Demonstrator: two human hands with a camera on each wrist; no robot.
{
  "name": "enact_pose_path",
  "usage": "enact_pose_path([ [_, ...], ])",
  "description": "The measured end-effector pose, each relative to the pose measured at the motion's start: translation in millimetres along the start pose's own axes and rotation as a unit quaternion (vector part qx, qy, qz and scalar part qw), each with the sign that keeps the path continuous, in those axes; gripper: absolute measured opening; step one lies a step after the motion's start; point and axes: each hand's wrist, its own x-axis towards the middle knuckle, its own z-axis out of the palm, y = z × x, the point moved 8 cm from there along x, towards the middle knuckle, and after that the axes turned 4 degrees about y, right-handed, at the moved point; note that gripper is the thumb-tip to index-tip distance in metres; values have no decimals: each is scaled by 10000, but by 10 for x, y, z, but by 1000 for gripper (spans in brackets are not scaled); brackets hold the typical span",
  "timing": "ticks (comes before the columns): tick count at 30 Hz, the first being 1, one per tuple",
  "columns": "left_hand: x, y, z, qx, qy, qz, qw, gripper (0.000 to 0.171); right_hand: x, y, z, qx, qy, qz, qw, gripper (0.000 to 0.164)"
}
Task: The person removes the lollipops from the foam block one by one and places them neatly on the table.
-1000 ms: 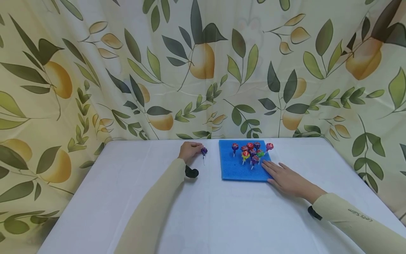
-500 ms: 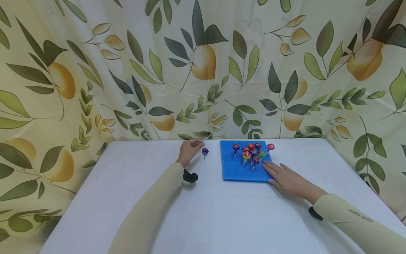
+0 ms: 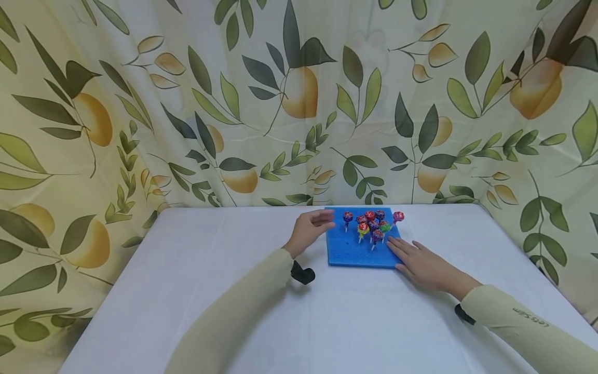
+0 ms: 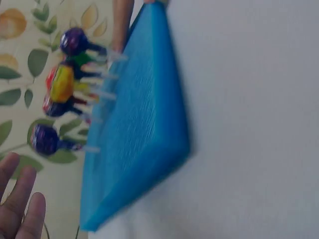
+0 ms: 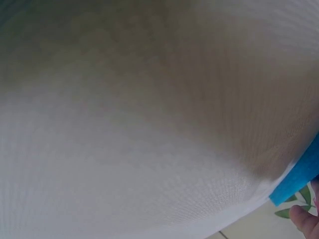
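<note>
Hovering by a blue foam pad's (image 3: pixel 357 258) left edge in the head view, the left hand (image 3: pixel 308 231), fingers extended, is nearer the purple lollipop (image 3: pixel 348 216), upright just right of its fingertips; the right hand (image 3: pixel 422 263) rests straight-fingered at the opposite edge. Left wrist: fingers loosely spread, ungripping, the lollipop apart, stick standing in the pad. Right wrist: only part of a hand shows.

Wrapped lollipops (image 3: pixel 372 225), mixed colours, standing in flat blue slab (image 3: pixel 347 252)
</note>
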Motion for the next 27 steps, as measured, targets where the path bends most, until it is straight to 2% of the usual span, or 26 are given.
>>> enact_pose_path([
  [6,-21,-1,297,98,-334,-147,9993,39,5,8,3,-26,6,-5,10000,61],
  [13,-2,-16,518,277,-526,-98,9982,43,4,-4,3,-49,-11,-15,10000,61],
  [20,33,-61,644,546,-433,-371,9969,43,17,-12,-2,-44,14,-11,10000,62],
  [27,70,-130,723,444,-182,-645,9968,36,20,-2,13,-62,-19,-14,10000,62],
])
